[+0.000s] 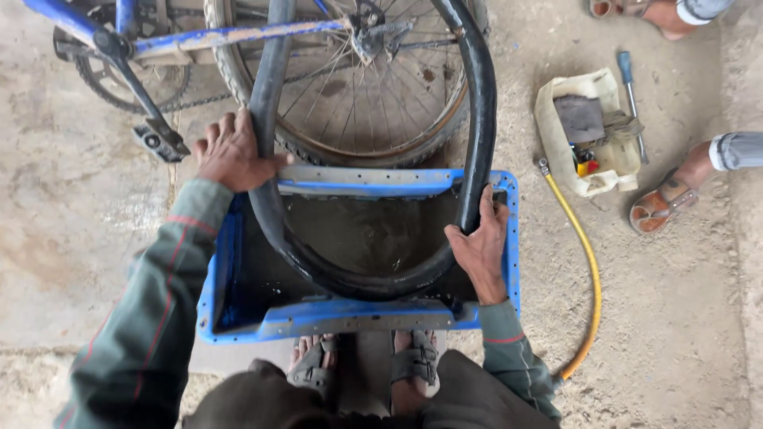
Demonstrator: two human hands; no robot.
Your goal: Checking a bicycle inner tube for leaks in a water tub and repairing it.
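Observation:
A black inner tube (359, 280) loops down into a blue tub (358, 316) holding dark water; its lowest part lies in the water. My left hand (232, 151) grips the tube's left side above the tub's far left corner. My right hand (480, 242) grips the tube's right side just inside the tub's right wall. The tube's upper arc rises in front of a bicycle wheel (362, 87).
A blue bicycle frame (214, 36) with a pedal (161, 141) lies beyond the tub. A yellow hose (584, 262) curves along the right. A cut white container (588, 131) holds tools and a cloth. Another person's sandalled feet (660, 206) are at the right. My own feet (366, 365) are below the tub.

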